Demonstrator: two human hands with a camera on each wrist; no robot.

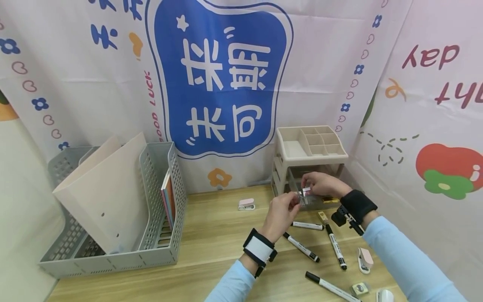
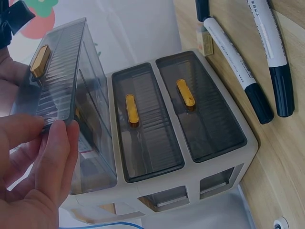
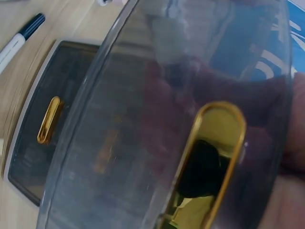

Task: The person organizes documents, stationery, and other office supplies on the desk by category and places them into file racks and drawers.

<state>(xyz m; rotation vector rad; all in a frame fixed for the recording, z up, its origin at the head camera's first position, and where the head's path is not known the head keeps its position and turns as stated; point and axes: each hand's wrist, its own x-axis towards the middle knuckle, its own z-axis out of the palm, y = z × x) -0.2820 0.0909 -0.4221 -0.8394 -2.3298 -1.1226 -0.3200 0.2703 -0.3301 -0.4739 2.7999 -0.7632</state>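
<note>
A small desktop drawer unit [image 1: 279,176] has its top clear drawer [image 2: 97,143] pulled out. At one front corner of that drawer, my left hand [image 1: 281,212] pinches the wall between thumb and fingers. My right hand [image 1: 326,184] reaches down into the drawer from above. Its curled fingertips pinch a small pink-and-white thing [image 1: 306,191], whose kind I cannot tell. Through the drawer's tinted front, which bears a gold handle [image 3: 221,119], the right hand shows only as a blur. Two lower drawers with gold handles [image 2: 132,109] are closed.
Several black-capped markers [image 1: 302,247] lie in front of the unit, with small boxed erasers [image 1: 359,288] and a pink stapler [image 1: 364,260] among them. Another pink stapler [image 1: 247,204] lies left of the unit. A grey file rack [image 1: 158,251] holding folders stands far left.
</note>
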